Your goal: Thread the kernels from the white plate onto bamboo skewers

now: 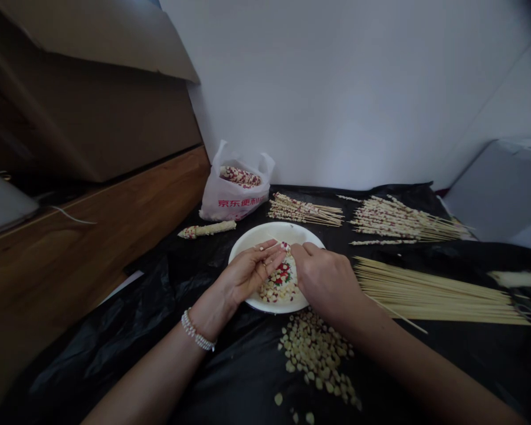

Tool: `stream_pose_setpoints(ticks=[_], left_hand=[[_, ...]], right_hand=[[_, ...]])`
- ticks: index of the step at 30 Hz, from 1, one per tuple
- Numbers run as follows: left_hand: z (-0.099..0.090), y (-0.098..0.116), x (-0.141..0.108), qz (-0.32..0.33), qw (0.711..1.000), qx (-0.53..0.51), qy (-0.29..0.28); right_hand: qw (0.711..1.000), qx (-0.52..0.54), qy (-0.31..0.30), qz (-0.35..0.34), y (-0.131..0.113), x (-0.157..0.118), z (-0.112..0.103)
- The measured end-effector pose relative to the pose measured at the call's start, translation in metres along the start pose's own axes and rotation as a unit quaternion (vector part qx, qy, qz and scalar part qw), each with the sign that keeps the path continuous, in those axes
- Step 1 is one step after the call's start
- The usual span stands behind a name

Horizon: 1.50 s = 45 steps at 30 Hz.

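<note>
Between my hands, over a white bowl (243,236), is the tip of a thin bamboo skewer (400,317), with red-and-white corn kernels (285,247) at it. My right hand (325,280) is closed around the skewer, whose rear end sticks out beyond my forearm. With the palm turned up, my left hand (250,273) has its fingers bent in by the tip, closed on kernels; the exact contact is partly hidden. Loose kernels (277,292) lie in the bowl over a red and green printed pattern. A pile of pale kernels (316,351) is spread in front of the bowl.
Behind the bowl stand a white plastic bag (232,198) of corn cobs and a mostly stripped cob (207,229). Kernel-threaded skewers (389,218) and bare skewers (433,292) lie at right, near scissors (526,307). Black plastic sheeting (115,336) lies beneath; a cardboard box (115,112) is at left.
</note>
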State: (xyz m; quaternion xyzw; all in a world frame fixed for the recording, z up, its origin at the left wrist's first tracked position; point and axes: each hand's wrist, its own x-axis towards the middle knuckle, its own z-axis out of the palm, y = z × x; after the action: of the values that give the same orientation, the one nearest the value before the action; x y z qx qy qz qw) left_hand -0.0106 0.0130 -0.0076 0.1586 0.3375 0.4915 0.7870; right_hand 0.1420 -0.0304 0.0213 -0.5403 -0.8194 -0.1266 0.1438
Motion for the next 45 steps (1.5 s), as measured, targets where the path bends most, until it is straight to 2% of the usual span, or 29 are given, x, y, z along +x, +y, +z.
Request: stream_pose_setpoints(ticks=[7,13,20,27,45], left_hand=[[0.0009,0.0001,0.0003,-0.01,1.0,0.013,-0.01],[0.0015,-0.0003,-0.0002,0.009,1.0,0.018,0.016],[-0.0016,0.0004,-0.001,0.048,0.999,0.016,0.013],[0.0042,0.0005,-0.0023,0.074,0.996,0.008,0.051],[0.0003,-0.0006,-0.0011,0.076,0.996,0.024,0.034]], right_hand=[[1.0,0.006,0.001,-0.002,0.0006,0.0001,-0.0014],[1.0,0.005,0.008,-0.003,0.0005,-0.0009,0.0009],[1.0,-0.001,-0.026,-0.002,-0.0022,0.0004,-0.0033],[0.998,-0.009,-0.061,0.001,-0.0039,0.0014,-0.0059],[0.996,-0.015,-0.089,0.007,-0.0057,0.0008,-0.0065]])
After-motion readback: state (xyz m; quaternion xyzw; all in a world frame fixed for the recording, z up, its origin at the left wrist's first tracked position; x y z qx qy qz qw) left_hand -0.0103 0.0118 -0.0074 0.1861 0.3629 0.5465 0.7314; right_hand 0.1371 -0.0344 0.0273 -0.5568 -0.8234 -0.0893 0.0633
